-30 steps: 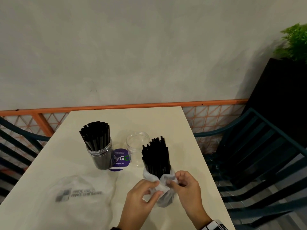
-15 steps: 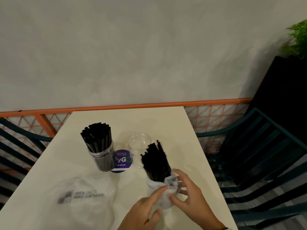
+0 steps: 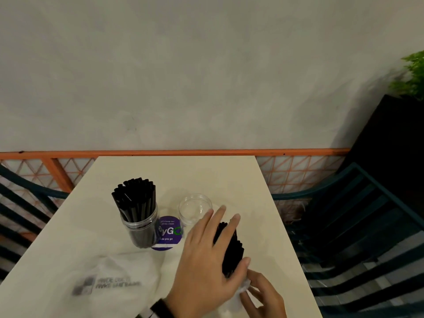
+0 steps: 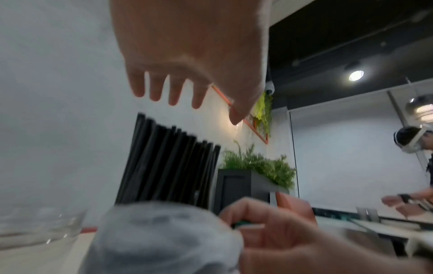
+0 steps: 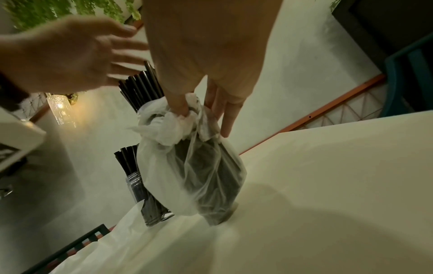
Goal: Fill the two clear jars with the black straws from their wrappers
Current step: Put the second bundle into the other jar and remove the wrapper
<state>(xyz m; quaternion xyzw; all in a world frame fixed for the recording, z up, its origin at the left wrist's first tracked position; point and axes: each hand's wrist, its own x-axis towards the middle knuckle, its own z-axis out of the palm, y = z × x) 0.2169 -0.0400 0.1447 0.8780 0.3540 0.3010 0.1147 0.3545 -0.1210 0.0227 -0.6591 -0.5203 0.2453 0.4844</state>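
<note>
A clear jar (image 3: pixel 140 228) packed with black straws stands at the table's left. To its right stands an empty clear jar (image 3: pixel 195 208). Nearer me, a bundle of black straws (image 3: pixel 230 249) sticks up out of a white plastic wrapper (image 3: pixel 243 288). My left hand (image 3: pixel 206 249) hovers over the bundle with fingers straight and spread. The left wrist view shows those fingers (image 4: pixel 173 92) apart from the straw tops (image 4: pixel 168 166). My right hand (image 3: pixel 263 294) pinches the wrapper; its fingers (image 5: pixel 180 109) dig into the bunched plastic (image 5: pixel 192 166) that covers the bundle's base.
A flat white printed bag (image 3: pixel 110 281) lies at the front left of the table (image 3: pixel 206 175). A round purple sticker (image 3: pixel 168 232) sits between the jars. A teal chair (image 3: pixel 355 226) stands to the right, with an orange rail (image 3: pixel 183 153) and wall behind.
My left hand has let go of the wrapper and risen, spreading over the straw bundle. The right hand still pinches the wrapper, lower down.
</note>
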